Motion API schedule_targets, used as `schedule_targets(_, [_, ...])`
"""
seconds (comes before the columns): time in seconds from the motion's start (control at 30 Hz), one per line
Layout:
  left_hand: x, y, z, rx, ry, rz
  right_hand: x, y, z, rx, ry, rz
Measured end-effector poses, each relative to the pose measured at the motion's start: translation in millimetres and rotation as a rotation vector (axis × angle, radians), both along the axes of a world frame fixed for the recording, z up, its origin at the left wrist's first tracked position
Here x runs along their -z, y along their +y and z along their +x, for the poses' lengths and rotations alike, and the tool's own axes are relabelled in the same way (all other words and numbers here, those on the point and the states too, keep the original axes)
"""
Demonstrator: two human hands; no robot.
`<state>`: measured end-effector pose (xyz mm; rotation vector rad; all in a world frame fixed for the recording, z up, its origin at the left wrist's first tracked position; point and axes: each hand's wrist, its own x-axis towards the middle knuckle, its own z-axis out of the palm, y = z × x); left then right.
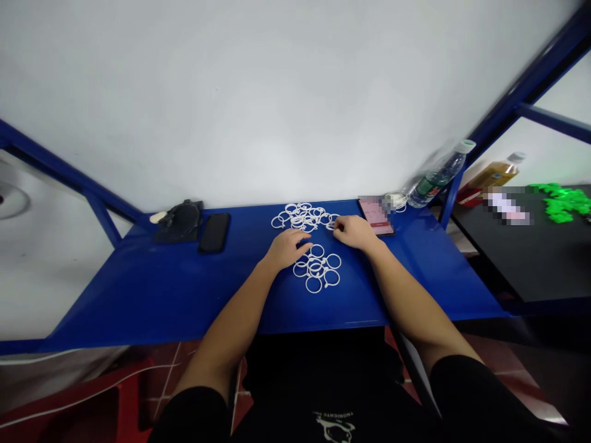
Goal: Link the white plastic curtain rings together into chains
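Two heaps of white plastic rings lie on the blue table (152, 289). The far heap (302, 216) sits near the wall and the near heap (318, 269) lies closer to me. My left hand (287, 247) rests between them with fingers curled, its fingertips touching rings at the edge of the far heap. My right hand (353, 232) is curled at the right side of the far heap, fingertips pinched on a white ring.
A black phone (215, 232) and a dark pouch (180, 221) lie at the back left. A phone with a pink screen (375, 215) and a clear bottle (438, 174) are at the back right. A black table (526, 252) with green pieces (563, 202) stands to the right.
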<state>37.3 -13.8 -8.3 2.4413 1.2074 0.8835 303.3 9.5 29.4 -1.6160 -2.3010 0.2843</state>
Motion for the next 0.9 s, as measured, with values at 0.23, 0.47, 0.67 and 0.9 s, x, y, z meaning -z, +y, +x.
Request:
schedule_targets(0.23, [-6.4,-6.2,8.4,0.025,-0.134,0.188,5.2,-7.9,-12.7,-0.31,0.302,0.031])
schedule_targets(0.47, [-8.1,-7.6,10.8,0.068,-0.158,0.084,9.4,-17.0,-29.7,-0.457,0.4,0.174])
schedule_targets(0.67, [-4.3,-7.1,14.5,0.061,-0.437,-0.139,6.8,-19.8,-33.3,-0.376,0.679,0.101])
schedule_targets(0.9, [-5.3,-4.4,12.9,0.012,-0.574,-0.278,18.8,-19.0,-42.2,-0.308,0.936,-0.19])
